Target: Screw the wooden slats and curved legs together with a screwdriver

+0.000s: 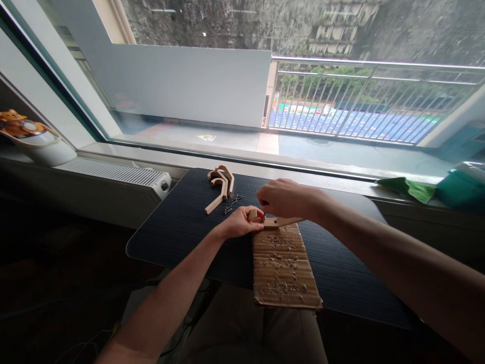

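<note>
My left hand (242, 223) is closed around one end of a flat wooden piece (282, 221) that lies across the top edge of a strip of corrugated cardboard (283, 268). My right hand (284, 198) hovers just above it, fingers pinched on something too small to make out, touching the wood near my left thumb. The cardboard is dotted with small holes or shavings and hangs slightly over the near edge of the dark ribbed table (182, 227).
Several curved wooden pieces (220, 186) lie at the table's far side, with small metal nails or screws (233, 201) beside them. A white radiator (121, 174) sits left. Green cloth (409, 188) rests on the windowsill at right. A window looks onto a balcony.
</note>
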Demonstrator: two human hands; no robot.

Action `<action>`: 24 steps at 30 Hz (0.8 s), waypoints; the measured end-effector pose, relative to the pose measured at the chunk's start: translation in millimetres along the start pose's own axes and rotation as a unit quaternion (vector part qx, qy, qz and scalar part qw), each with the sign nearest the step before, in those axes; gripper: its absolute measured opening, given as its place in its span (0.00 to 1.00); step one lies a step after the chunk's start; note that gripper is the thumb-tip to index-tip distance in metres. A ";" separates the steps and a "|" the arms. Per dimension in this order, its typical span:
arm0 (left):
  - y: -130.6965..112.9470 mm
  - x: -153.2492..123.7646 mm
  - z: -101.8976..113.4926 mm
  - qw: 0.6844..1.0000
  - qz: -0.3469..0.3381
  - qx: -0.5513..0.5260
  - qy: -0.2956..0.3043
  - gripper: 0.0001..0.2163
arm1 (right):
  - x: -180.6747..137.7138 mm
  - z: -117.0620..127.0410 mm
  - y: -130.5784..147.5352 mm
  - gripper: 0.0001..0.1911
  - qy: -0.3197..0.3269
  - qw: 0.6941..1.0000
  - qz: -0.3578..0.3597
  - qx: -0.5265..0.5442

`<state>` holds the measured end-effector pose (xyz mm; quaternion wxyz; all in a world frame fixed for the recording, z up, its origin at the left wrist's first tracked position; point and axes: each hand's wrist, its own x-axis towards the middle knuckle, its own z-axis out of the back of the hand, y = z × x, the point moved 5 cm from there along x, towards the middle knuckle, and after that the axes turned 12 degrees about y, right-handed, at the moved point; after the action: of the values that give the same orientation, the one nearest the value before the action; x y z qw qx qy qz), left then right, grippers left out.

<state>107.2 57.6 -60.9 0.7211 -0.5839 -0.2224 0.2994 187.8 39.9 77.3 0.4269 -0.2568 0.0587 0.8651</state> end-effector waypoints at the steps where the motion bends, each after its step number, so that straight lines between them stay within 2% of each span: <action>1: 0.8 0.2 0.2 1.000 0.001 0.003 0.000 0.10 | 1.2 -0.6 -2.8 0.12 -0.004 1.000 -0.014 0.008; 5: 1.2 0.7 1.1 1.000 0.003 0.015 0.001 0.10 | 0.4 0.2 -10.6 0.14 -0.004 0.998 -0.060 0.036; 10: 1.5 1.3 1.0 1.000 0.004 0.005 0.012 0.10 | -7.5 4.2 -5.5 0.14 0.023 0.999 -0.041 0.004; 19: 0.3 0.6 0.8 1.000 -0.006 -0.002 0.008 0.09 | 1.0 1.9 -4.5 0.12 0.001 0.998 -0.054 -0.016; 24: 2.1 1.0 1.7 1.000 -0.001 -0.008 0.011 0.10 | -8.6 6.5 1.5 0.13 0.015 0.997 -0.065 -0.033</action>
<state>106.5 59.7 -62.6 0.7192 -0.5926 -0.2173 0.2905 188.4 35.0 87.0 0.4723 -0.2873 0.0199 0.8331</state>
